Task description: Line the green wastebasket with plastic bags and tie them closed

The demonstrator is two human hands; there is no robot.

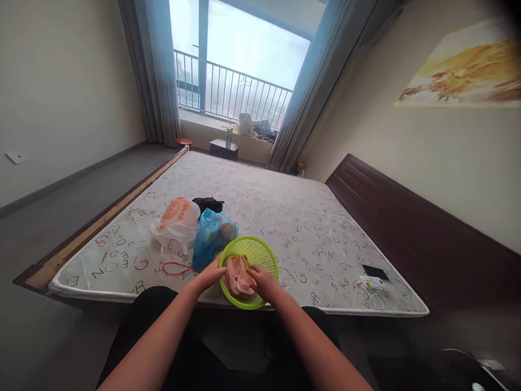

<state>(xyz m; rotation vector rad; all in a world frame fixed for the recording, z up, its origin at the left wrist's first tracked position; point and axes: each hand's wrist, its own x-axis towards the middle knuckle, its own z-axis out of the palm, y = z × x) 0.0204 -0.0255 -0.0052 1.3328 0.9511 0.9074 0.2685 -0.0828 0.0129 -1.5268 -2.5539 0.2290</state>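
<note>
A lime-green plastic colander (pixel 262 251) sits tilted at the near edge of the mattress, its open top facing me. Inside lies pale pink raw meat (pixel 236 274) that looks like chicken. My left hand (pixel 210 274) is closed at the colander's left rim, with the thumb over the edge beside the meat. Reaching in from the right, my right hand (pixel 264 283) has its fingers closed on the meat's right side; some fingertips are hidden. A blue plastic bag (pixel 211 236) with something inside stands just behind the colander.
On the mattress (pixel 280 201) lie a white bag with orange print (pixel 177 217), a black bag (pixel 208 205) and a red string (pixel 175 269). A black phone (pixel 375 271) and a white charger with cable (pixel 371 282) lie at right. Beyond stands a dark nightstand (pixel 223 149).
</note>
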